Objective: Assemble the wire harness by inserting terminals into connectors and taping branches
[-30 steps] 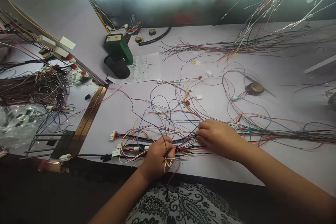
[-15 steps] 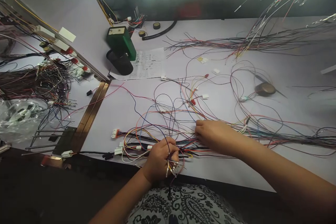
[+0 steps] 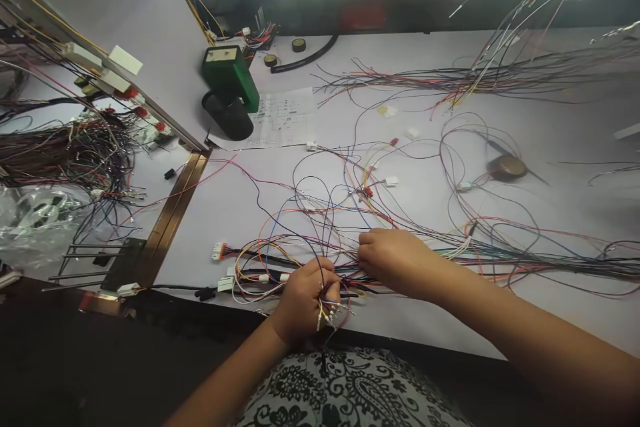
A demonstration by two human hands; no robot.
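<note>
My left hand [image 3: 306,300] is closed round a bunch of thin wires near the table's front edge. Their crimped metal ends [image 3: 330,313] stick out below my fingers. Just to the right, my right hand [image 3: 387,257] is closed over the long wire bundle [image 3: 530,260]; what its fingertips pinch is hidden beneath them. Left of my hands lie a white-and-orange connector [image 3: 219,251] and a white connector [image 3: 226,281], with looped wires running from them. Beyond my right hand, a small red connector [image 3: 368,192] and a white connector [image 3: 391,181] rest among loose wires.
A green box [image 3: 233,79] and a black cup [image 3: 227,117] stand on a printed sheet [image 3: 285,120]. A second wire bundle [image 3: 400,80] stretches along the back. Tangled wires [image 3: 70,160] and a clear plastic bag [image 3: 35,220] lie left of the copper-coloured strip [image 3: 173,213].
My right hand has moved slightly left, closer to my left hand. The left hand stays nearly in place, still holding the wires. The view has shifted a little.
</note>
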